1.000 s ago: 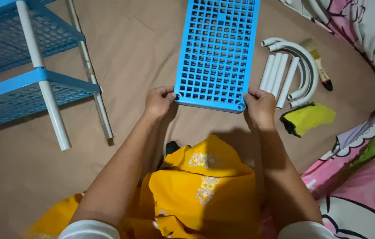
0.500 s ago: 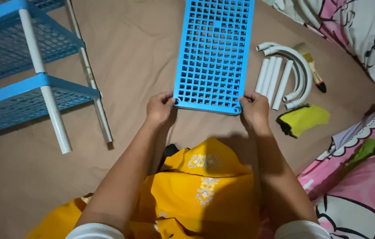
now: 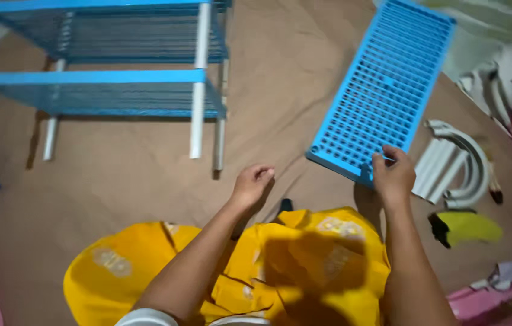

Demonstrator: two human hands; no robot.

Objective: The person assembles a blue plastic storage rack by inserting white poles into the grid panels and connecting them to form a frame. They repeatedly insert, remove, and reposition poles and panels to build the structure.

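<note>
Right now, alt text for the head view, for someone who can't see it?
Seen from above, the right hand holds the near corner of a blue plastic grid panel lying slanted on a brown floor covering, while the left hand hangs loosely curled and empty. A partly built blue and white shelf rack stands at upper left, and curved white tubes lie right.
</note>
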